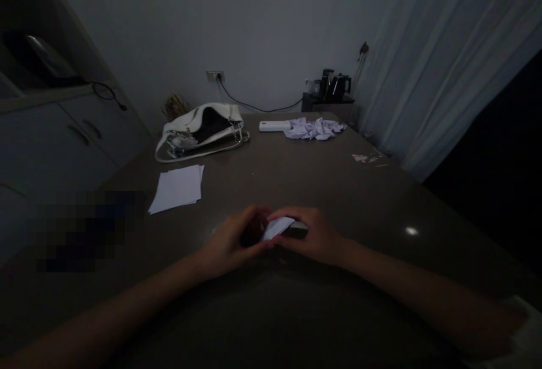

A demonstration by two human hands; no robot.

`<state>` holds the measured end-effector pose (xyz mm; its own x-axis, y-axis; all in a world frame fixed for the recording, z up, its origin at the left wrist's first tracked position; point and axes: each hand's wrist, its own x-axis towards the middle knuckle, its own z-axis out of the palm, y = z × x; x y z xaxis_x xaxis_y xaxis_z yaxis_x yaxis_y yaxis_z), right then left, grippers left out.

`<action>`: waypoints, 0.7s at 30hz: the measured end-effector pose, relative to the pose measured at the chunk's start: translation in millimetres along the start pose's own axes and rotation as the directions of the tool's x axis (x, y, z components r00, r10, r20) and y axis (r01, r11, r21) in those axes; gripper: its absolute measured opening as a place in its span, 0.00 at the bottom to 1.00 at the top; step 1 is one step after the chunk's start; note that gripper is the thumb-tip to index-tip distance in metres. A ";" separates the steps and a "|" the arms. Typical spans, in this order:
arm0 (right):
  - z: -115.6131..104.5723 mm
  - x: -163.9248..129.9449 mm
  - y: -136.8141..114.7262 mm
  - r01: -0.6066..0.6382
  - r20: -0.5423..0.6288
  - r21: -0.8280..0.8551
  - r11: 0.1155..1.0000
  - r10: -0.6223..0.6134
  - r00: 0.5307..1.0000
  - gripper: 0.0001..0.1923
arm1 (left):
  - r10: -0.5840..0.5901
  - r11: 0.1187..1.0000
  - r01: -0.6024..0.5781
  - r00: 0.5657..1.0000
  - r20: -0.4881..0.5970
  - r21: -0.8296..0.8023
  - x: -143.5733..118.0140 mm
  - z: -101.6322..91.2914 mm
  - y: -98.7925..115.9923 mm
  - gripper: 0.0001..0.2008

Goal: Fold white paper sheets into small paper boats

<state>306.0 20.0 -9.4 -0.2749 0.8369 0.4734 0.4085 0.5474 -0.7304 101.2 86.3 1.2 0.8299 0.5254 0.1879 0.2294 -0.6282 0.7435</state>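
Between my two hands, just above the near part of the table, is a small folded piece of white paper (278,227). My left hand (232,244) pinches its left side with thumb and fingers. From the other side, my right hand (315,235) grips it, thumb at the near edge and fingers along the far edge. Part of the paper is hidden by the fingers. Ahead and to the left lies a short stack of flat white paper sheets (178,188), its edges slightly uneven.
Beyond the sheets sits a white handbag (199,123) with its strap on the table (288,171). At the far edge are a white handled object (274,126) and a heap of folded papers (313,129). Paper scraps (362,158) lie at right; a kettle (340,86) stands behind.
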 end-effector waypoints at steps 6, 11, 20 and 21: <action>0.5 -3.9 1.5 0.095 -0.007 -0.052 0.994 -0.095 0.995 0.24 | -0.001 0.997 -0.002 0.999 -0.037 -0.073 0.7 2.0 -3.6 0.20; 0.8 -3.0 2.2 -0.100 -0.003 -0.078 0.992 0.100 0.995 0.31 | -0.007 0.993 0.005 1.000 -0.021 -0.115 1.1 1.9 -0.6 0.20; 1.9 0.1 7.2 -0.110 -0.064 0.041 0.993 0.113 0.992 0.17 | -0.022 0.912 0.021 1.000 0.000 -0.410 1.2 8.4 1.8 0.18; 1.4 -0.5 6.8 -0.073 -0.073 0.016 0.997 0.074 0.995 0.18 | -0.041 0.886 0.038 0.999 0.002 -0.462 2.0 7.9 1.0 0.18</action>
<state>307.7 23.4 -15.3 -0.1795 0.8734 0.4528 0.4131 0.4847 -0.7710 107.1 82.2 -2.8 0.8209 0.5494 0.1556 -0.0007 -0.2715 0.9624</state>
